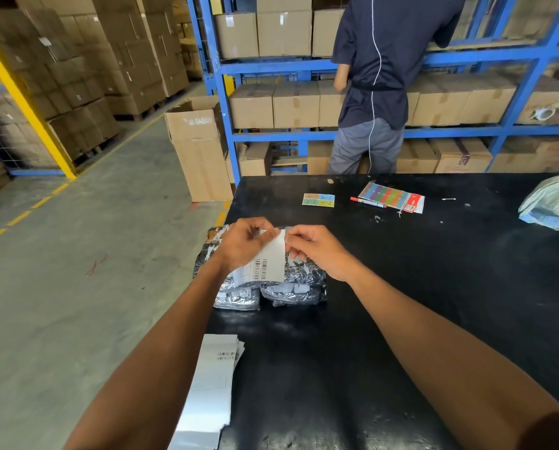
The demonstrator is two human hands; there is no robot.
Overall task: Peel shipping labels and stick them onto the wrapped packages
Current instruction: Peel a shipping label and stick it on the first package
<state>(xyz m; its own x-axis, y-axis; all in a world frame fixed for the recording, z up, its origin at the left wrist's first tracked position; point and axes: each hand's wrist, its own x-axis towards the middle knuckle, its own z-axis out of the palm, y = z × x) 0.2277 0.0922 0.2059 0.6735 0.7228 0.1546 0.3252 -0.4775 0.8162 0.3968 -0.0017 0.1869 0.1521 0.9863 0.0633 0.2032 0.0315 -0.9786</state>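
Shipping label (269, 258), long axis upright, pinched at its top corner between left hand (244, 243) and right hand (315, 250), held directly above wrapped packages (291, 287) near table's (401, 287) left edge.

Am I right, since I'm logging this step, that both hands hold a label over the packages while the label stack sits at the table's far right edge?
Not quite. In the head view the stack sits at the table's near left edge. Both the left hand and right hand do hold a label over the packages.

Packages (265, 287) are placed on the counter (401, 287), labels (216, 378) nearer, marker (368, 202) behind, bag (554, 204) right.
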